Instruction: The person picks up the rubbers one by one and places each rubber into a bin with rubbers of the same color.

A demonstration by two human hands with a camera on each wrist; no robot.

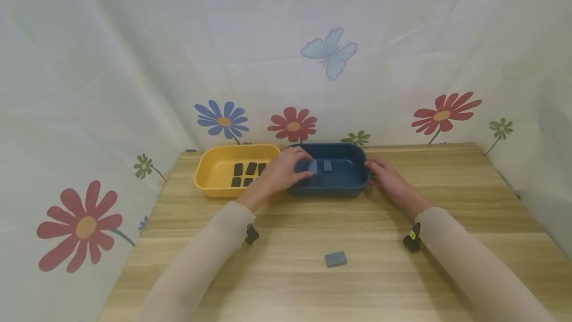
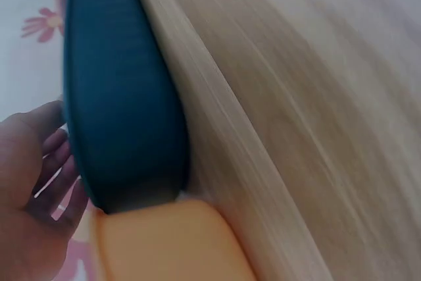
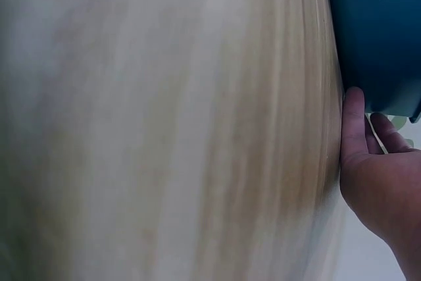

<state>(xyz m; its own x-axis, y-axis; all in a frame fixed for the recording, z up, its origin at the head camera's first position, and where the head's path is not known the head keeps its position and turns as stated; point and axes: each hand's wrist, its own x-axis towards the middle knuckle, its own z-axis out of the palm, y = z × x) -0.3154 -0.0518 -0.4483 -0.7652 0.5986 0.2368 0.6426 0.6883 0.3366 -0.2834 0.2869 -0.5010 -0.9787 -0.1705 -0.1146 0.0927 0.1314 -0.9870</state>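
Note:
In the head view my left hand [image 1: 286, 169] reaches over the near left side of a dark blue tray [image 1: 328, 191] and pinches a small grey-blue block [image 1: 314, 166] between thumb and fingers. A similar block [image 1: 327, 165] lies on the tray floor just right of it. My right hand [image 1: 391, 183] touches the tray's right end. In the right wrist view, fairly straight fingers [image 3: 354, 113] rest against the tray's outer wall [image 3: 381, 44]. The left wrist view shows my left hand [image 2: 33, 182] at the tray's side [image 2: 125, 97]; its fingertips are partly hidden behind the rim.
A yellow tray [image 1: 203, 175] with several dark blocks [image 1: 251, 168] stands at the blue tray's left, close against it. One more grey-blue block [image 1: 335, 259] lies on the wooden table [image 1: 286, 282] towards the front. A flowered curtain [image 1: 384, 98] hangs behind the table.

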